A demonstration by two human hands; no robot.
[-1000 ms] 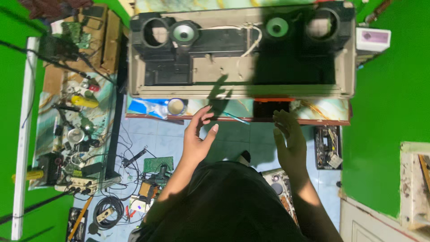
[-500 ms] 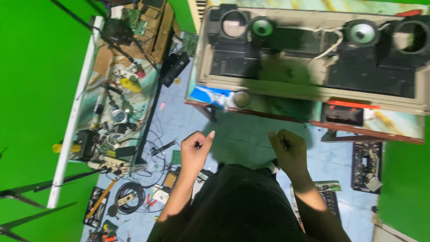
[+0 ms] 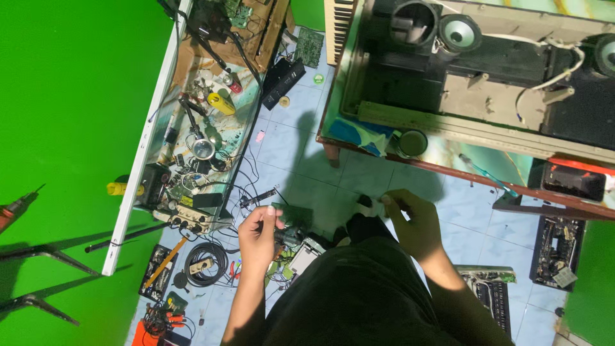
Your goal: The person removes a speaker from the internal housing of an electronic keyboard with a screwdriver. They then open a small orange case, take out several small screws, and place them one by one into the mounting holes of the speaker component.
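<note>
I stand over a light blue tiled floor, and my dark clothing fills the bottom middle of the view. My left hand (image 3: 257, 238) hangs at waist height with its fingers curled in and nothing visible in it, above a green circuit board (image 3: 291, 214) on the floor. My right hand (image 3: 415, 223) is held out in front with thumb and fingertips pinched together. Whether something small sits between them is too small to tell. An opened speaker cabinet (image 3: 487, 96) with round speaker cones and white wires lies on the table (image 3: 442, 168) ahead of my right hand.
A small round tin (image 3: 410, 143) sits near the table's front edge. A low workbench (image 3: 202, 128) crowded with tools, bottles and wires runs along the left. Cable coils (image 3: 206, 263), circuit boards and black electronic parts (image 3: 557, 253) litter the floor. Green backdrop covers the left side.
The view has swung left and down, so the cabinet now sits at the upper right. Both hands have dropped from near the table edge and curled in, the right one into a pinch.
</note>
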